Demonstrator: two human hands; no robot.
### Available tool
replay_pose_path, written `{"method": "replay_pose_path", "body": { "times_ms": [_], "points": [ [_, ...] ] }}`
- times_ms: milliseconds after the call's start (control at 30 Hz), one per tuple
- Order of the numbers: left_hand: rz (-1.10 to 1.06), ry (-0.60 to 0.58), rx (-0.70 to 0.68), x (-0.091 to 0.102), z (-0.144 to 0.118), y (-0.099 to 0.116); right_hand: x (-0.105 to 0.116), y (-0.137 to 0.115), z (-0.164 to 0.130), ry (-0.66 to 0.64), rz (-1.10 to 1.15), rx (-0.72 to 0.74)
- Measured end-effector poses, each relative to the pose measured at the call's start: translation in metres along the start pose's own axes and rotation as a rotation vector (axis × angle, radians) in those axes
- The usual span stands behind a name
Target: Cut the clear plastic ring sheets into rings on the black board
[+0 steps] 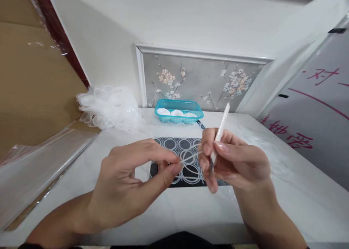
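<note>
Clear loop pinched by left hand fingers | right hand grips white stick, maybe hooked

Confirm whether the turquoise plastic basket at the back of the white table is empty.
No: the turquoise plastic basket holds several white round pieces, and it stands against the wall beyond both hands.
</note>
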State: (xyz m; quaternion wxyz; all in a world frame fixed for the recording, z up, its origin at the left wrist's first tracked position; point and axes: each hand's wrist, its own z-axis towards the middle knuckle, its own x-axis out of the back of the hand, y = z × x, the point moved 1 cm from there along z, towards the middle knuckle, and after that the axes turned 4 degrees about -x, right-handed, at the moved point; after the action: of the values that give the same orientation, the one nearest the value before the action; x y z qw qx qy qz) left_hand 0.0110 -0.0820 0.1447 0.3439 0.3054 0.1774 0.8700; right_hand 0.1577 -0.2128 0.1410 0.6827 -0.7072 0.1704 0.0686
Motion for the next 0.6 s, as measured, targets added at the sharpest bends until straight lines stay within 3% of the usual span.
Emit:
{"method": "replay_pose_path", "body": {
  "times_ms": [400,533,600],
  "points": [
    [0.078,0.028,-0.12,0.002,0.002,0.003,0.0,0.003,0.002,-0.098,0.032,0.051],
    [0.195,0.053,-0.102,0.008,0.002,0.002,0.021,0.001,0.012,0.05,-0.125,0.087],
    [0.278,0.049,-0.075,0.013,0.003,-0.001,0.04,0.004,0.024,0.104,-0.326,0.037]
  ]
}}
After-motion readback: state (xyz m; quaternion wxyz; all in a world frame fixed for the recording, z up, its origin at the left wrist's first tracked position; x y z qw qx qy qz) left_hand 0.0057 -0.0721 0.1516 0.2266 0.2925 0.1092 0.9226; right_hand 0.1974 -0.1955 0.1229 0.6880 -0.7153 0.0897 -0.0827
